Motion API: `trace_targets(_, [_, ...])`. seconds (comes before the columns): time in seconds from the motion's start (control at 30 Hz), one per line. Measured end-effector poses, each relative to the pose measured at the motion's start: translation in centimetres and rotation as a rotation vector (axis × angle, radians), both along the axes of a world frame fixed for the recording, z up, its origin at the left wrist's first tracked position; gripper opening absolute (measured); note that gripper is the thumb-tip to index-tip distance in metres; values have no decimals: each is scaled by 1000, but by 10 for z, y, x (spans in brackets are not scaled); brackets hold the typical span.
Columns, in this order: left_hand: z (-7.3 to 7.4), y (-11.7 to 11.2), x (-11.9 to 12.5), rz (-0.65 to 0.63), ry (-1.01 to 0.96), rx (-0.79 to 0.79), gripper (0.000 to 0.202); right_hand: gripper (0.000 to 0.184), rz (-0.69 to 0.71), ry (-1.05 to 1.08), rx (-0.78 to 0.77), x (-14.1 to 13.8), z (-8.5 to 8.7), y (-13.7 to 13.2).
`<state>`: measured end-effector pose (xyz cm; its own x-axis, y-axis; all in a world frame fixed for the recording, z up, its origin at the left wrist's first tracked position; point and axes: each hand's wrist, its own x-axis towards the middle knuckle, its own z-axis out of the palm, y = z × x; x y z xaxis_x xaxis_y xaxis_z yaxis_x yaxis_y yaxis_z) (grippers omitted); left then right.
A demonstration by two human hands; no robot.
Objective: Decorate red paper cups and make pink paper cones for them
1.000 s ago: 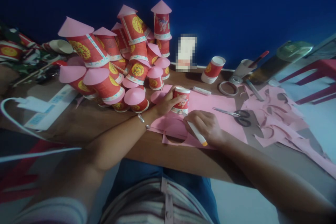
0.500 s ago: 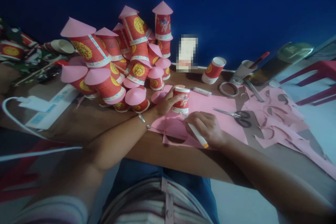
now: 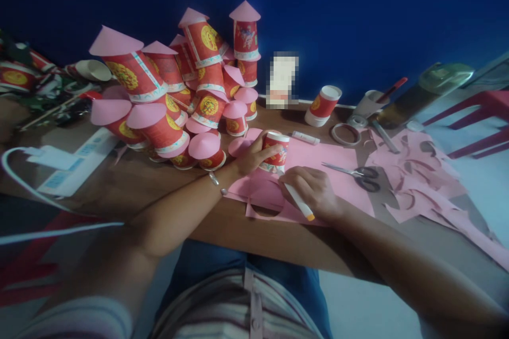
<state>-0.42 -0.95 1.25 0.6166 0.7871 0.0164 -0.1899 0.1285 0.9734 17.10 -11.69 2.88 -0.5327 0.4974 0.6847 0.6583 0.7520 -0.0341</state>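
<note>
Your left hand (image 3: 250, 161) curls around the left side of a red paper cup with white ends and a printed figure (image 3: 282, 154), its thumb laid across the front. Your right hand (image 3: 308, 189) pinches a white pen-shaped stick with an orange end (image 3: 298, 203).

The cup is just to the far left of your right hand and within your left, the nearer of the two. Its long axis is nearly upright, the plain white round end up and the patterned white band down. The stick slants: its orange end points near and right, its tip far and left, at the cup's lower band. Whether the tip touches the cup, you cannot tell.

Beneath both hands, flat sheets of pink paper (image 3: 338, 161) spread over a brown wooden surface (image 3: 254, 233). To the right on the paper lie dark-handled metal scissors (image 3: 359, 173), blades pointing left; beyond them are curved pink paper scraps (image 3: 423, 183). Far left stands a pile of red cups with pink cone tops (image 3: 209, 108).
</note>
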Motion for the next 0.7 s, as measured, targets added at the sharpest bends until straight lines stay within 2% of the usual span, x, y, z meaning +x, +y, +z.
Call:
trace_targets(0.53, [6, -3, 0, -6, 27, 46, 40, 7, -11, -20, -5, 0, -2, 4])
trace_targets(0.7, [3, -2, -1, -5, 28, 49, 38, 5, -31, -29, 9, 2, -1, 4])
